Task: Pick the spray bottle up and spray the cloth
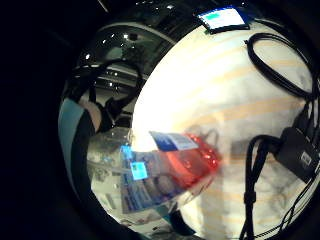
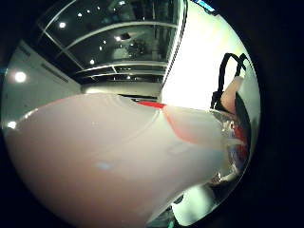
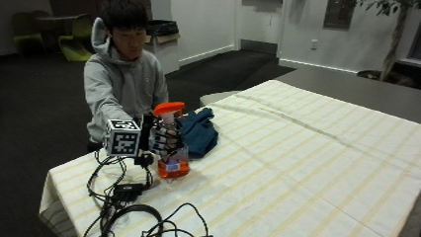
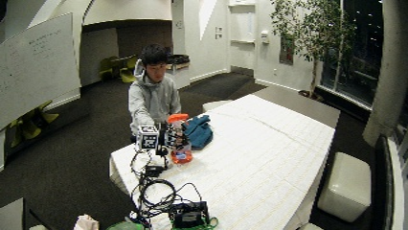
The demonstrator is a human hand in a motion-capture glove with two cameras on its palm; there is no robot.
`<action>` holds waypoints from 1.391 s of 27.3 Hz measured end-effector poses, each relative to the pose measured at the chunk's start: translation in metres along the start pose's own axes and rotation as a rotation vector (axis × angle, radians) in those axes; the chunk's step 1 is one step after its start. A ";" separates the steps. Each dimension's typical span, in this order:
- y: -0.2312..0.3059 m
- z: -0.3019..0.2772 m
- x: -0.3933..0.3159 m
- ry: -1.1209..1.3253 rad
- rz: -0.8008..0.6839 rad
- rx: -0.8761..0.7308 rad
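Note:
A clear spray bottle (image 3: 173, 150) with an orange-red trigger head and orange liquid stands upright on the striped tablecloth (image 3: 309, 148) near the table's left end. My gloved right hand (image 3: 158, 139) is wrapped around its neck and upper body, fingers curled round it. The bottle (image 4: 180, 143) also shows in the wide outside view, gripped by the hand (image 4: 168, 136). Just behind the bottle lies a crumpled dark blue cloth (image 3: 197, 131). The bottle's pale head (image 2: 109, 161) fills the thumb side palm view, and its labelled body with orange liquid (image 1: 175, 162) shows in the little finger side palm view.
Black cables and a small black box (image 3: 128, 190) lie on the table in front of the bottle, toward the near-left corner. More coiled cables (image 4: 159, 196) and gear sit at the table's near end. The tablecloth stretches away to the right.

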State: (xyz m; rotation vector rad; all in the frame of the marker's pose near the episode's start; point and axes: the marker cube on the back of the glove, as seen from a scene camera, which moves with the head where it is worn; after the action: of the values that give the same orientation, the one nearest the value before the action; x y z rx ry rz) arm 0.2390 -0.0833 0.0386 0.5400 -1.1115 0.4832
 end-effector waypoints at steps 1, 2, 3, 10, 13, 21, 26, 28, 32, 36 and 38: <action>-0.001 0.000 0.000 0.001 -0.002 0.007; -0.001 0.001 0.000 0.003 -0.003 0.016; -0.002 0.001 0.000 0.004 -0.006 0.026; -0.009 0.003 -0.006 0.046 -0.039 0.034; -0.008 0.006 -0.018 0.112 -0.060 -0.049; 0.013 0.023 -0.080 0.446 -0.196 -0.299; 0.035 0.043 -0.127 0.694 -0.277 -0.405; 0.045 0.054 -0.144 0.798 -0.305 -0.443; 0.071 0.079 -0.170 0.979 -0.349 -0.504; 0.094 0.103 -0.178 1.127 -0.399 -0.543; 0.103 0.113 -0.173 1.191 -0.414 -0.554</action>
State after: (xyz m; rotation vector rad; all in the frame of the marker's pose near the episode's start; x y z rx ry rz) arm 0.0332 -0.0904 -0.0656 -0.0658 0.0502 0.0572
